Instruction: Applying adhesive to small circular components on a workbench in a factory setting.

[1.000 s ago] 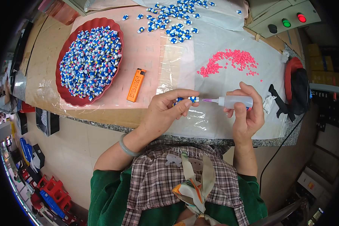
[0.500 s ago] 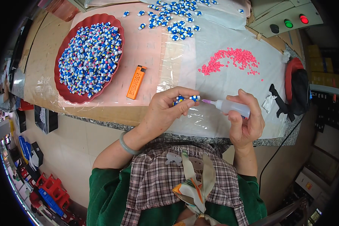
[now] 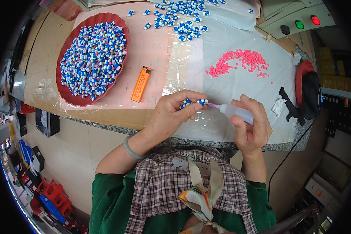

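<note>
Between thumb and index finger, my left hand (image 3: 176,108) pinches a small blue-and-white figurine (image 3: 201,101). More such pieces (image 3: 186,103) sit inside the curled fingers of the same hand. My right hand (image 3: 254,124) grips a translucent squeeze bottle (image 3: 238,112) lying sideways. Its pink-purple needle tip points left and reaches the figurine's right end; whether they touch I cannot tell. Farther off on the white sheet lie loose pink heart-shaped bits (image 3: 243,60). A heap of blue-and-white figurines (image 3: 185,27) spreads at the far middle.
A red scalloped tray (image 3: 125,29) full of similar small pieces stands at the left. An orange lighter (image 3: 141,84) lies beside it. At the right are a crumpled white tissue (image 3: 278,107), a black strap (image 3: 289,107) and a black pouch (image 3: 310,95). A control box with lit buttons (image 3: 299,24) stands far right.
My right hand has shifted slightly left with the squeeze bottle, bringing its tip up to the figurine. My left hand has hardly moved.
</note>
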`<move>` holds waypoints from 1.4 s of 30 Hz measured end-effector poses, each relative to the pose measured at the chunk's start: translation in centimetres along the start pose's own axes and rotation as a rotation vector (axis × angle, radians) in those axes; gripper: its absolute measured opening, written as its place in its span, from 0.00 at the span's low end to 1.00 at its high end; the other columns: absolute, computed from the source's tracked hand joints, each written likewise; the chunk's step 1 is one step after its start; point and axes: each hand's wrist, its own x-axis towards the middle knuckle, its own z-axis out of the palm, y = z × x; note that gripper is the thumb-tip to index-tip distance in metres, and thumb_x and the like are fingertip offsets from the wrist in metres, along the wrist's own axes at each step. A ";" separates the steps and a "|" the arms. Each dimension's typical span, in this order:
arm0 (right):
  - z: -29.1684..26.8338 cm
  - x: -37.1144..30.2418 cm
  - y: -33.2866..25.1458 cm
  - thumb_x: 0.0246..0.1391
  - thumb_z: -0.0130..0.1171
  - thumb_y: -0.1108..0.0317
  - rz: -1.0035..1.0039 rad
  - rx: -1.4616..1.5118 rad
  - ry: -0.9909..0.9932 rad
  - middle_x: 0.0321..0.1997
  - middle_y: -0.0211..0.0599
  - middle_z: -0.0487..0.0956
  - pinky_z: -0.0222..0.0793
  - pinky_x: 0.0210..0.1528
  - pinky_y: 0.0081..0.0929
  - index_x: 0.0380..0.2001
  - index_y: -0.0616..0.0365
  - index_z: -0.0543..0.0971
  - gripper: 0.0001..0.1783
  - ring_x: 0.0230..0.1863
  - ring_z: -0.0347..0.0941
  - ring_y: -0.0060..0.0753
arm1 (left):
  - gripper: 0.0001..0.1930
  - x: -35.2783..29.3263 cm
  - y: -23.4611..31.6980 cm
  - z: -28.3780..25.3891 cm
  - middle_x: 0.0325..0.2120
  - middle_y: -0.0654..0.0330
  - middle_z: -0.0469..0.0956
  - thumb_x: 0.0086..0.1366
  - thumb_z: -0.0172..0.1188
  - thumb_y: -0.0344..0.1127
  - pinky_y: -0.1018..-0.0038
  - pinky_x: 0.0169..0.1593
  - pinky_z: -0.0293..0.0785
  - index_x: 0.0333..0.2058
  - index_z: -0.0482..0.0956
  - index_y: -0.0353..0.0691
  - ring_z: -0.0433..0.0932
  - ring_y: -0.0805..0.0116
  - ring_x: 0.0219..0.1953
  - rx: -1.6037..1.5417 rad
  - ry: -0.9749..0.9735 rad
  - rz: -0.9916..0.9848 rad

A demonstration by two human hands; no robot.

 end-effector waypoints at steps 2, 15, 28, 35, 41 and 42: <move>-0.1 0.0 -0.2 0.56 0.62 0.61 0.010 -0.027 -0.036 0.36 0.49 0.79 0.76 0.31 0.28 0.48 0.70 0.72 0.24 0.32 0.80 0.41 | 0.11 0.0 0.0 0.0 0.34 0.63 0.80 0.65 0.58 0.28 0.85 0.31 0.69 0.46 0.78 0.34 0.70 0.83 0.27 0.001 -0.002 -0.009; -0.5 0.4 2.4 0.54 0.60 0.76 0.643 0.802 0.145 0.39 0.40 0.75 0.70 0.24 0.19 0.49 0.64 0.68 0.20 0.28 0.75 0.29 | 0.13 -0.2 0.6 -0.5 0.35 0.61 0.81 0.66 0.56 0.27 0.86 0.30 0.68 0.49 0.77 0.35 0.68 0.84 0.26 -0.014 0.004 -0.037; 2.8 2.1 5.8 0.47 0.64 0.78 0.535 0.115 -0.243 0.32 0.31 0.77 0.70 0.35 0.24 0.36 0.61 0.76 0.11 0.32 0.75 0.26 | 0.13 -0.2 -0.2 -0.8 0.35 0.61 0.82 0.66 0.57 0.31 0.86 0.28 0.68 0.48 0.77 0.36 0.68 0.85 0.25 0.023 0.000 0.020; 4.0 3.2 5.8 0.43 0.66 0.77 0.274 -0.092 -0.271 0.29 0.39 0.75 0.68 0.32 0.28 0.30 0.64 0.79 0.08 0.30 0.74 0.37 | 0.13 0.0 -0.2 -0.9 0.35 0.61 0.82 0.66 0.57 0.29 0.87 0.28 0.66 0.48 0.77 0.35 0.67 0.85 0.25 0.019 -0.015 0.030; 2.5 3.0 5.6 0.42 0.68 0.75 0.334 -0.180 -0.350 0.28 0.38 0.76 0.68 0.32 0.30 0.32 0.64 0.79 0.11 0.28 0.74 0.37 | 0.13 0.0 -0.4 -1.0 0.35 0.61 0.82 0.66 0.57 0.28 0.87 0.27 0.65 0.48 0.78 0.35 0.67 0.86 0.25 0.014 -0.031 0.029; 2.2 2.9 5.9 0.42 0.68 0.75 0.363 -0.123 -0.350 0.28 0.38 0.76 0.68 0.33 0.29 0.32 0.64 0.80 0.11 0.28 0.75 0.36 | 0.13 0.0 -0.4 -1.0 0.34 0.62 0.81 0.66 0.57 0.28 0.87 0.27 0.65 0.48 0.78 0.35 0.68 0.86 0.25 0.014 -0.032 0.028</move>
